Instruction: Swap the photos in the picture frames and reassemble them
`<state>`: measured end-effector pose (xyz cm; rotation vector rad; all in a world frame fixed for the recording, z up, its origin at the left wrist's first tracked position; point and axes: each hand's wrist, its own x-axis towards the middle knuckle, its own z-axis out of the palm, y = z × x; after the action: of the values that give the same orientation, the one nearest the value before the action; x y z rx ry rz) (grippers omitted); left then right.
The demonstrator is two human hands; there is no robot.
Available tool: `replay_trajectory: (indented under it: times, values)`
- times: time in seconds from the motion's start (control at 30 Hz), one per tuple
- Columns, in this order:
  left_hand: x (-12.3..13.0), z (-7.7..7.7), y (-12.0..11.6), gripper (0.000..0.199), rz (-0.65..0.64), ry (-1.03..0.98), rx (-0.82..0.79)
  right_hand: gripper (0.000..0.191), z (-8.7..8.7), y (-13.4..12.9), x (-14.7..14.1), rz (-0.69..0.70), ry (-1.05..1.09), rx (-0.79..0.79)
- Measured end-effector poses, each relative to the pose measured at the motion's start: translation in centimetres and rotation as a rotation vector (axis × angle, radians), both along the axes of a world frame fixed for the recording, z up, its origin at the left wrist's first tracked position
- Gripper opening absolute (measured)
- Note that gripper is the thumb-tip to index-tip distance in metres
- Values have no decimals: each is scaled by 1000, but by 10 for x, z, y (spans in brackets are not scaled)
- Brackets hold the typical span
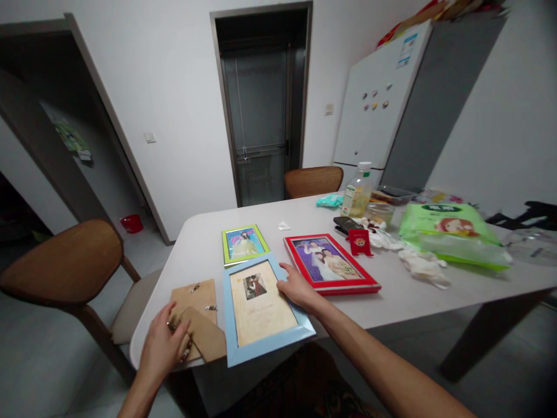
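A light blue frame (270, 346) with a small photo on a cream sheet lies at the table's front edge, its top over the lower edge of a green frame (224, 249). My right hand (298, 285) grips its right side, thumb and fingers on the border. To the left, my left hand (163, 342) rests with fingers apart on a brown backing board (195, 295) with metal clips and a flap. Right of the blue frame lies a red frame (352, 287) holding a wedding picture.
A small red stand (359, 242), a black phone-like object (347, 224), a bottle (357, 191), crumpled tissues (422, 266) and a green package (452, 232) sit on the table's right side. Wooden chairs stand at the left (63, 261) and far side (314, 180).
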<state>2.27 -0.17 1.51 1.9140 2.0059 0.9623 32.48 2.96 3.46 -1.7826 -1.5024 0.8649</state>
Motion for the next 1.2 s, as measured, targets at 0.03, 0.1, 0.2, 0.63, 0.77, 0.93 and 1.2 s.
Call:
replay_trajectory:
  times: [0.03, 0.1, 0.2, 0.63, 0.77, 0.93, 1.2]
  values:
    - [18, 3, -5, 48, -73, -35, 10, 60, 3, -2, 0, 9, 189, -40]
    - [60, 8, -15, 44, -224, -89, 41, 66, 9, -7, -1, 35, 507, -94]
    - [123, 14, -26, 59, -460, -72, 120, 75, 16, -14, -5, 42, 691, -78]
    - [73, 34, -20, 43, -38, -102, 300, 53, -17, 3, 3, 57, -312, 226]
    - [40, 7, -30, 47, 89, -84, 116, 42, -29, 1, -3, 80, -548, 204]
    - [29, -19, -37, 42, 44, 101, 67, 32, -28, -1, -6, 99, -639, 185]
    - [33, -25, -36, 43, -142, 218, 154, 45, -25, -11, -41, 175, -346, 352]
